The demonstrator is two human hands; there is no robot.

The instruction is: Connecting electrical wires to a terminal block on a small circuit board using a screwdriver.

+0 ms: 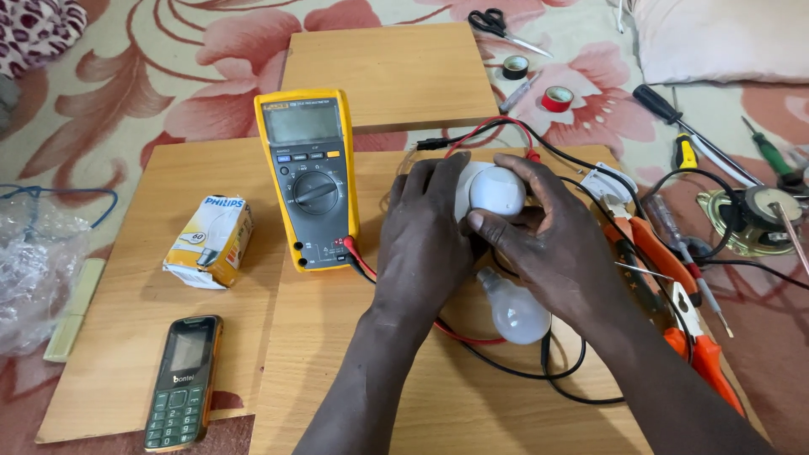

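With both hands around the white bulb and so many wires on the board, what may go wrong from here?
1. A frosted glass bulb lies loose under the right hand; a wrist movement might roll or crush it.
2. Red and black test leads loop beneath both forearms; the left hand could snag them and drag the yellow multimeter.
3. Orange-handled pliers lie close to the right forearm and may be knocked off the wooden board.

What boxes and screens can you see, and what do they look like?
Bulb box: left board, lying tilted, white and yellow.
Multimeter: middle, just left of the left hand, yellow and grey, blank grey screen.
Mobile phone: front left, dark with orange edges, dark screen.
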